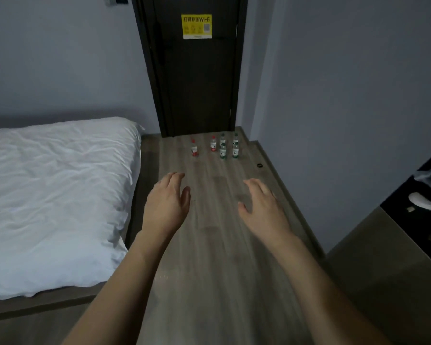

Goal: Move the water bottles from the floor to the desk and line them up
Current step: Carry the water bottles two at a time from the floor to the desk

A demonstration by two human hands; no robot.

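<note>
6 plastic bottles (222, 146) on woodgrain floor (222, 245)

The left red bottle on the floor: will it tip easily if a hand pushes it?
Probably yes. The left red bottle stands upright, tall and narrow, apart from the others, so a push near its cap would likely topple it. Once down, its round body might roll on the smooth floor. How full it is cannot be seen.

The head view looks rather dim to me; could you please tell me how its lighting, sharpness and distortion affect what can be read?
Head view: dim, bluish light with no glare; the bottles by the door are small and soft, labels unreadable beyond red and green; wide-angle bending tilts the walls and door frame; both hands, left and right, are sharp enough, with no grip on anything.
</note>
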